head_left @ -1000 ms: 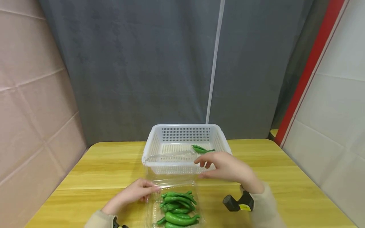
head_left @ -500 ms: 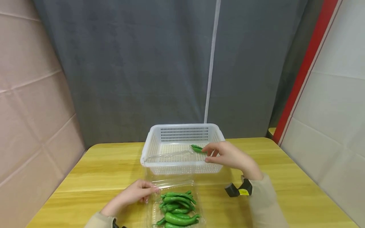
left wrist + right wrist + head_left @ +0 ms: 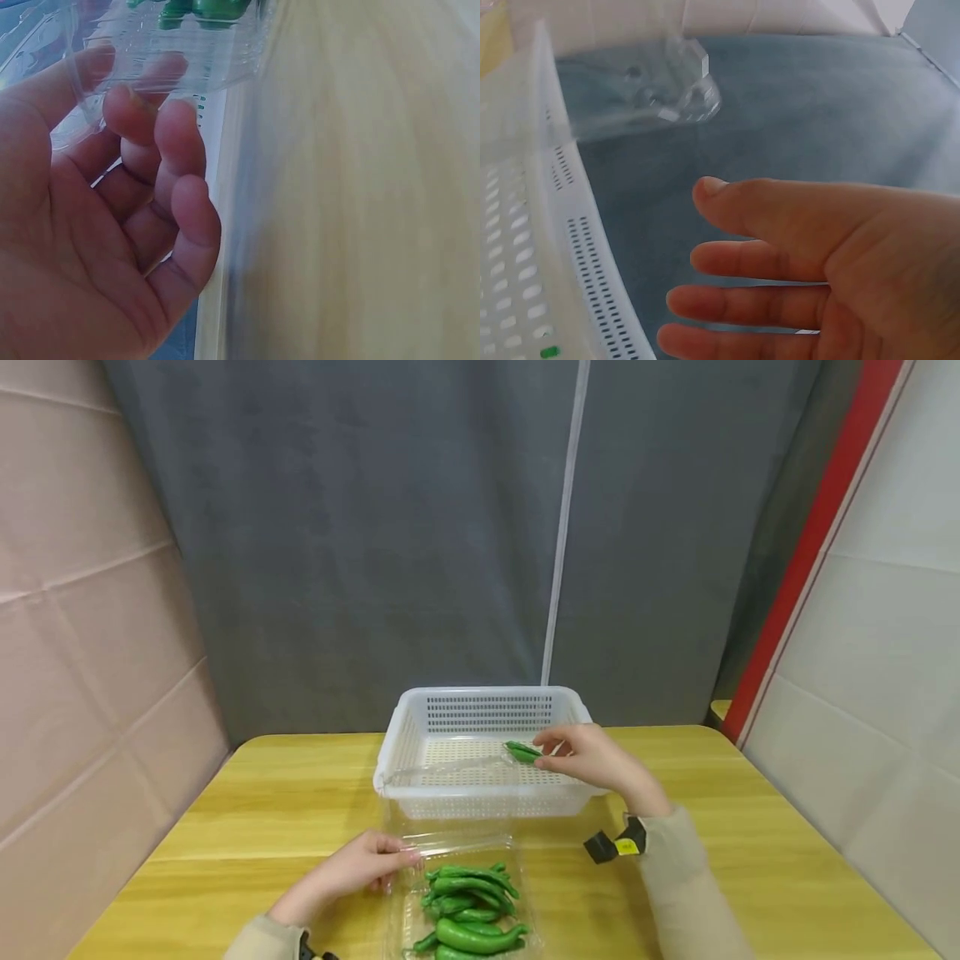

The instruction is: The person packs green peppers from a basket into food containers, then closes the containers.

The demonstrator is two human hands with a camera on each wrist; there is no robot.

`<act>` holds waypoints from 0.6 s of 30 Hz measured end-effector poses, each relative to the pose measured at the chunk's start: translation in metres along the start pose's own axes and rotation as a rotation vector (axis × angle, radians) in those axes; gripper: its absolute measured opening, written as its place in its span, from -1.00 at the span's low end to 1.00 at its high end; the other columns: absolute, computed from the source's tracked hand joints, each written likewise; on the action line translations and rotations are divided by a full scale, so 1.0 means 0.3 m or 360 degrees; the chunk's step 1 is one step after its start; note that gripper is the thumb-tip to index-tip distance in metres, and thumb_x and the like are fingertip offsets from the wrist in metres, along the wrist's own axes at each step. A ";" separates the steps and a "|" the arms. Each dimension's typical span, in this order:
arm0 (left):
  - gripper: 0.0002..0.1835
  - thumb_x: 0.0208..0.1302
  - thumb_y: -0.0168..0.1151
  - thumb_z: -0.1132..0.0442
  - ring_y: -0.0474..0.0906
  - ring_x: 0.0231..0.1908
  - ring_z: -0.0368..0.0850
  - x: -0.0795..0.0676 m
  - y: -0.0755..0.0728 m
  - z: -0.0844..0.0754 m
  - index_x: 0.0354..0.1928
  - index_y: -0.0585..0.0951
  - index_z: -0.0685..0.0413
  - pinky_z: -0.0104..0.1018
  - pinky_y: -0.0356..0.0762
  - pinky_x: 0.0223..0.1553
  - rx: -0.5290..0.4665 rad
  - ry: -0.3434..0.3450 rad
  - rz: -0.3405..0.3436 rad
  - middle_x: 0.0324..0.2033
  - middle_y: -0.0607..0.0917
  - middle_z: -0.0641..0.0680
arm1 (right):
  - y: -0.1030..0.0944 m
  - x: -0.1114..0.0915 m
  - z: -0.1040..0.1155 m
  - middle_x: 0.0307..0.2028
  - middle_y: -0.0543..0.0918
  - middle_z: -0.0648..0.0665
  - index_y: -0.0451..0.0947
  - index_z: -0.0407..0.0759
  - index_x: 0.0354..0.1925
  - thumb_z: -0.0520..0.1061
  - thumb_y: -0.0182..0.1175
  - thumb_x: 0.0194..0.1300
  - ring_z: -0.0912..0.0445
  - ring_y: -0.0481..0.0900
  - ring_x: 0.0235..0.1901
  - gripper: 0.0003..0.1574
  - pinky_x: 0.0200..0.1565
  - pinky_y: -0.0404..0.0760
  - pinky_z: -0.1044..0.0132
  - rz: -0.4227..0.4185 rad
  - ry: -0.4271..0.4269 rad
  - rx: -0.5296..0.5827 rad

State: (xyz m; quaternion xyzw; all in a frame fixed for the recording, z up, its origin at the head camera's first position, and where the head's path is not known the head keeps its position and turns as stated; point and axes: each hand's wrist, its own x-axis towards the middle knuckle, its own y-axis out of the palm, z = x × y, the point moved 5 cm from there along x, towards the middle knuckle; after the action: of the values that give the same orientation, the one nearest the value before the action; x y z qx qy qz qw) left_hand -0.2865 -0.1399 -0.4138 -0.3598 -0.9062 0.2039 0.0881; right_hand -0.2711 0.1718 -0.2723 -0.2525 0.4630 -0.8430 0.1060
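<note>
My left hand pinches the left edge of a clear plastic clamshell box; the left wrist view shows thumb and forefinger at its thin plastic wall. Several green peppers lie in the box's near half. Its raised lid overlaps the front of a white slotted basket. Over the basket's right side is my right hand, fingertips right at a few green peppers inside. In the right wrist view the thumb and fingers stand apart with nothing between them.
The wooden table carries the basket at the back and the box in front of it. A grey curtain hangs behind. Pale panels stand on both sides. A wrist camera juts from the right sleeve.
My right hand has moved up and forward from above the box lid to the green peppers in the basket. The left hand keeps its place on the box edge.
</note>
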 end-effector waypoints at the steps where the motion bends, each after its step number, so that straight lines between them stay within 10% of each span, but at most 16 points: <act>1: -0.69 0.40 0.16 0.08 0.33 -0.71 -0.27 0.002 0.000 -0.001 -0.18 0.72 0.20 -0.47 0.31 -0.66 0.0001 0.0000 0.0004 -0.71 0.50 -0.06 | 0.001 0.006 -0.006 -0.27 0.66 0.00 0.62 -0.21 -0.02 -0.04 0.31 0.27 0.14 0.61 -0.31 -0.63 -0.27 0.58 0.26 0.0009 0.0011 0.0007; 18: -0.72 0.40 0.16 0.12 0.34 -0.69 -0.24 -0.001 0.004 -0.009 -0.19 0.72 0.20 -0.46 0.30 -0.67 0.0003 0.0015 -0.0011 -0.70 0.49 -0.05 | -0.032 0.190 -0.087 -0.20 0.68 -0.05 0.65 -0.19 -0.06 -0.03 0.28 0.29 0.08 0.62 -0.21 -0.68 -0.14 0.59 0.15 0.0155 0.0146 -0.0077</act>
State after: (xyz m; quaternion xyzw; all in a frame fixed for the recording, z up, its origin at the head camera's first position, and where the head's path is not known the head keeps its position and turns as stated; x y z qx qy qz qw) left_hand -0.2846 -0.1385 -0.4119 -0.3576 -0.9068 0.2028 0.0934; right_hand -0.3325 0.1725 -0.2571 -0.1933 0.4995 -0.8360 0.1193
